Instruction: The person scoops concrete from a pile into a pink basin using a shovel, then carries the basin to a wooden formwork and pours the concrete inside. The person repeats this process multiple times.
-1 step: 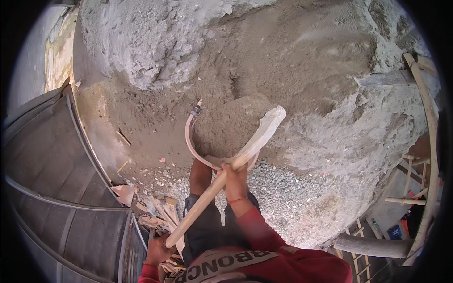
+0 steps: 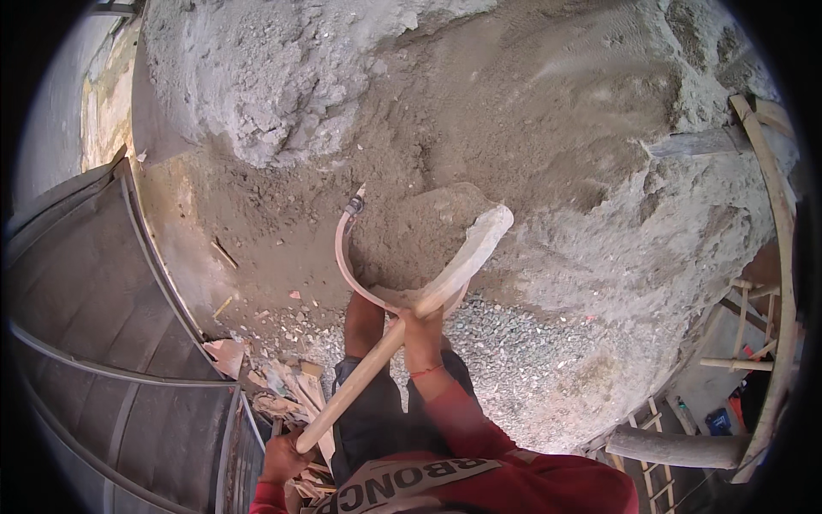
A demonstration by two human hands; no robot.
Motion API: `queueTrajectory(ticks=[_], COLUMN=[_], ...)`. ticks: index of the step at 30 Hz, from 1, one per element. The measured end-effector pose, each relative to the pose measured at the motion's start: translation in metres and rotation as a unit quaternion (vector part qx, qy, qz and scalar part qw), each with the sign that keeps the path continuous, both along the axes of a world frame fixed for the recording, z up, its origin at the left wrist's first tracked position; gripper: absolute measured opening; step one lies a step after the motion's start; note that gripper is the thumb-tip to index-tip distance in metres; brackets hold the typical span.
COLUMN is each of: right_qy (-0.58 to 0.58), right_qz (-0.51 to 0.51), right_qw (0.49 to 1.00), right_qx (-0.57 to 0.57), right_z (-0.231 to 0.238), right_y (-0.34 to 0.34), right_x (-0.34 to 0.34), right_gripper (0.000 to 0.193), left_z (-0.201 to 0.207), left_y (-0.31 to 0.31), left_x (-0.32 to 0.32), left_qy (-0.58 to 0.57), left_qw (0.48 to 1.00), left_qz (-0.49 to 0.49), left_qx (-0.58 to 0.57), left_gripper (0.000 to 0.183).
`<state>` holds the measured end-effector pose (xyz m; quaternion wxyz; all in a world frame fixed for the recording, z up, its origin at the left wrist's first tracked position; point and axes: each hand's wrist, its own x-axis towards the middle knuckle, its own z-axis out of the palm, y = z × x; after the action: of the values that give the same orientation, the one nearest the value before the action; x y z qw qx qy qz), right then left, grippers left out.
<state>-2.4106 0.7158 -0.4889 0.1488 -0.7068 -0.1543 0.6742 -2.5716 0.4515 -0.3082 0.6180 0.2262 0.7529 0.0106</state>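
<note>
A long wooden-handled shovel [image 2: 360,374] slants across my body, its pale, dust-caked blade [image 2: 476,244] pointing up and right over the grey-brown sand [image 2: 411,214]. Low on the left, my left hand [image 2: 284,458] grips the handle's butt end. My right hand [image 2: 418,334] wraps round the handle farther up, near the blade. A curved pinkish hose-like band [image 2: 342,253] with a dark clamp at its tip arcs from the sand toward my right hand; whether I touch it, I cannot tell.
Grey gravel [image 2: 522,351] spreads around my legs. Dark metal panels [image 2: 111,300] stand on the left beside broken wood scraps [image 2: 295,385]. Pale heaped material [image 2: 265,94] rises ahead. At right are a curved wooden pole [image 2: 775,257], a log [image 2: 676,447] and bamboo ladders [image 2: 655,471].
The shovel blade's tip has shifted slightly down and left. Both hands have moved slightly with the shovel, keeping their grip.
</note>
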Motion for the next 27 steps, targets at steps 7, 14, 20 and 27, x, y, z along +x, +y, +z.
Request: queueTrajectory(ticks=[7, 14, 20, 27], right_qy=[0.005, -0.27, -0.353, -0.127], right_qz=[-0.043, 0.158, 0.362, 0.108], right_qw=[0.992, 0.866, 0.841, 0.979], right_qx=[0.12, 0.39, 0.192, 0.118], right_z=[0.009, -0.061, -0.164, -0.089], right_y=[0.106, 0.335, 0.331, 0.203], right_x=[-0.008, 0.008, 0.056, 0.052], right_gripper=[0.046, 0.033, 0.047, 0.031], left_z=[-0.079, -0.185, -0.106, -0.038], left_y=[0.058, 0.258, 0.274, 0.208], left_x=[0.007, 0.09, 0.108, 0.055], left_qy=[-0.018, -0.126, -0.154, -0.112], left_qw=[0.998, 0.959, 0.971, 0.993], left_qz=[0.004, 0.142, 0.137, 0.005], left_qx=[0.057, 0.212, 0.124, 0.032], left_gripper=[0.023, 0.032, 0.037, 0.037])
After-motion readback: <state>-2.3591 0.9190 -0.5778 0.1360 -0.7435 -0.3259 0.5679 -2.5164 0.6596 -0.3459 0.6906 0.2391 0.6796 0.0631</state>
